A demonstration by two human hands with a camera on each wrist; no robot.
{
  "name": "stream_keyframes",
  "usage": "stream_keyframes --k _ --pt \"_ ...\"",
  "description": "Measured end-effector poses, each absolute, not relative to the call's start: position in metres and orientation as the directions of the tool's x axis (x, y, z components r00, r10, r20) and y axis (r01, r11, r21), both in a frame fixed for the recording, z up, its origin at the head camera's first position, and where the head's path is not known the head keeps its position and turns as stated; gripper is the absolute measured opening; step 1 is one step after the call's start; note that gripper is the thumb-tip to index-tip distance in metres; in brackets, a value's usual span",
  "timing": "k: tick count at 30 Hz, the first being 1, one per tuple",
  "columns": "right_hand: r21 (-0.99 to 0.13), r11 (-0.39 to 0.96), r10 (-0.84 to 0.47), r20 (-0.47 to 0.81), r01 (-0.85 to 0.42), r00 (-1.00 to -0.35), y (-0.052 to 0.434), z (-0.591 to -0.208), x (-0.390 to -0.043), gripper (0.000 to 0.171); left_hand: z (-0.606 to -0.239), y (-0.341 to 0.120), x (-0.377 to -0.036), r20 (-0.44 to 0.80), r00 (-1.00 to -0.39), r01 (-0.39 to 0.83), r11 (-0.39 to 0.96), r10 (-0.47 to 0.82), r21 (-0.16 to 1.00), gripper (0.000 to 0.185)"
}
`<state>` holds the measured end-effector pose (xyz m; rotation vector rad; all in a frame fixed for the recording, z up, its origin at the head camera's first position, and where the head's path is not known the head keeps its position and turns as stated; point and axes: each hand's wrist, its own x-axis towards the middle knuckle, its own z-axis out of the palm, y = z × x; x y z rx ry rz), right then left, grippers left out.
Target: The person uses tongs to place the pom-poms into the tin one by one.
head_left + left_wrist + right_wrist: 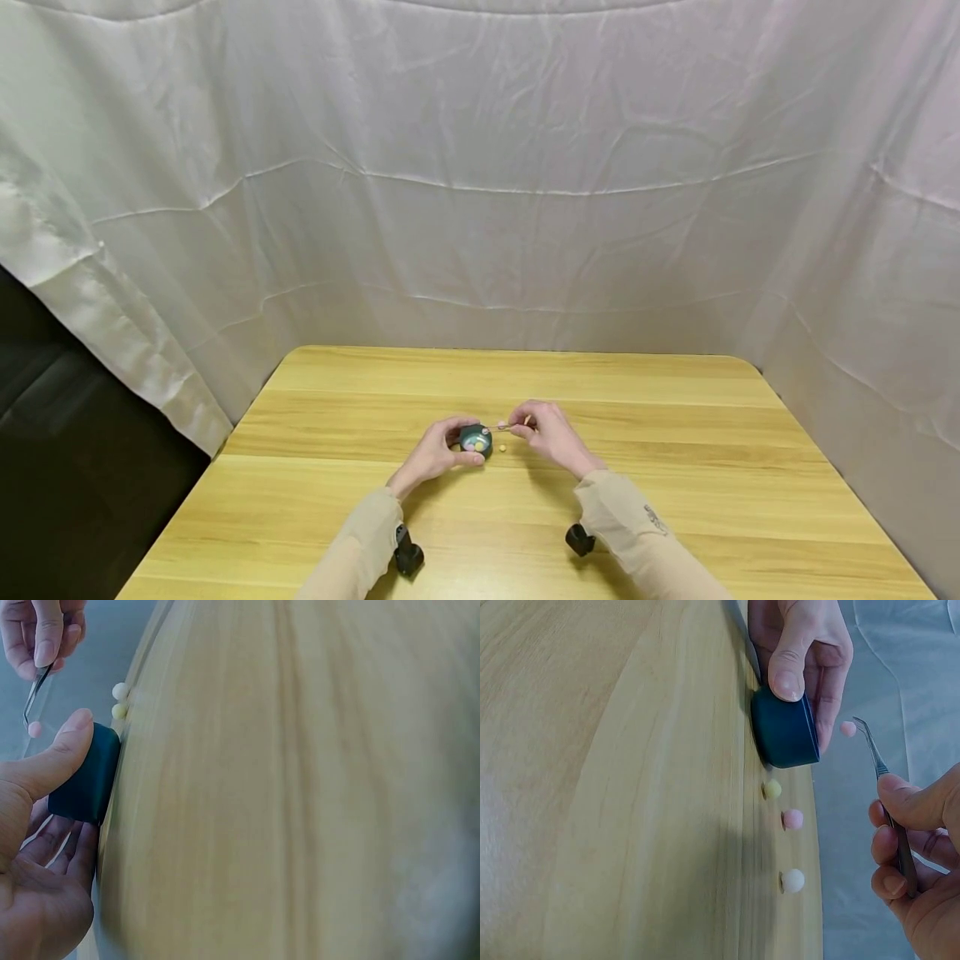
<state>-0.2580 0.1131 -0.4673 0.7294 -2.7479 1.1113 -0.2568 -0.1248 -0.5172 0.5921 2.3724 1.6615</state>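
Observation:
On the table, my left hand (433,454) holds a small dark teal bowl (784,733), thumb on one side and fingers around the other. Several pastel balls lie inside it in the head view. My right hand (552,437) pinches metal bent-tip tweezers (883,769) between thumb and fingers. At their tips is a small pink ball (847,728), held up beside the bowl's open top in the right wrist view. Loose on the table close to the bowl sit a yellow ball (772,788), another pink ball (793,819) and a white ball (793,880).
The wooden table (337,517) ends at a far edge before a pale hanging curtain (480,233). A black surface (67,433) shows at the far left. Dark wrist cameras (407,553) are worn at both sleeves.

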Motion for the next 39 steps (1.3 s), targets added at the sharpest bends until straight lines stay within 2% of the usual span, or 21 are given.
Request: stream_keyframes --k 15,28,33,39 --pt "-0.625 0.627 -0.408 0.247 -0.466 -0.879 0.11 -0.471 -0.257 0.006 -0.518 -0.125 -0.257 0.082 -0.903 0.224 0.3 0.421 0.927 0.059" --pt "-0.621 0.645 -0.385 0.239 -0.445 -0.891 0.111 -0.48 -0.259 0.006 -0.516 -0.126 -0.254 0.18 -0.879 0.337 0.31 0.441 0.889 0.061" --pt "-0.626 0.648 -0.367 0.242 -0.434 -0.898 0.112 -0.481 -0.26 0.007 -0.515 -0.125 -0.254 0.113 -0.899 0.259 0.306 0.424 0.916 0.06" --pt "-0.619 0.648 -0.367 0.257 -0.444 -0.894 0.118 -0.483 -0.261 0.008 -0.516 -0.125 -0.256 0.097 -0.904 0.249 0.325 0.417 0.912 0.058"
